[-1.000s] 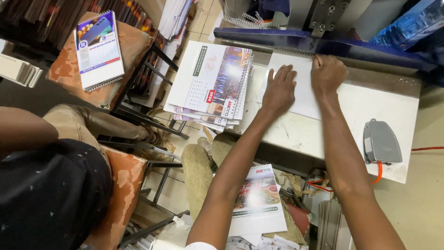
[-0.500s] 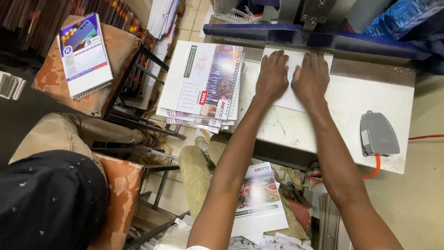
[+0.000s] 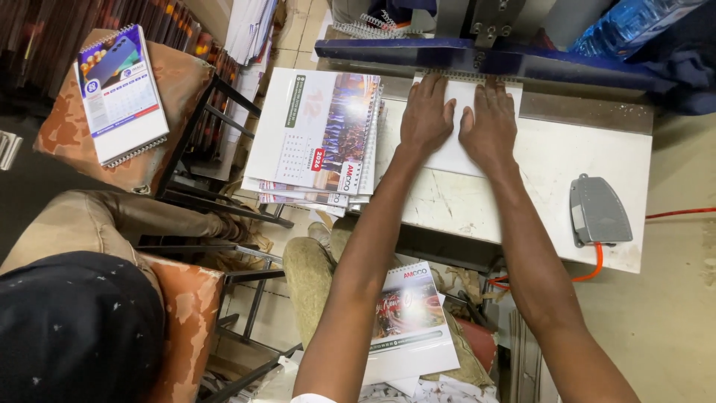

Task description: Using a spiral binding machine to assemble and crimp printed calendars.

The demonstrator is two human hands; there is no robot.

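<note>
White sheet stack (image 3: 456, 142) lies flat on the white worktop (image 3: 589, 164), far edge tucked under the blue bar of the binding machine (image 3: 477, 58), where a row of wire loops shows along the sheet's top edge. Left hand (image 3: 426, 116) rests palm down on the left part of the stack, fingers (image 3: 431, 88) extended and close together, tips at the bar. Right hand (image 3: 490, 123) lies palm down just beside it on the right part, fingers likewise straight and close together; thumbs nearly meet. Neither hand pinches anything. Left of the stack, overhanging the worktop edge: pile of wire-bound calendars (image 3: 317, 142), top one showing a photo panel. Right, on the worktop: grey foot-pedal switch (image 3: 598, 211) with orange cable (image 3: 589, 269). Below the worktop edge, on the person's lap: another calendar (image 3: 406, 321). Far left: calendar on a worn orange chair (image 3: 123, 93).
</note>
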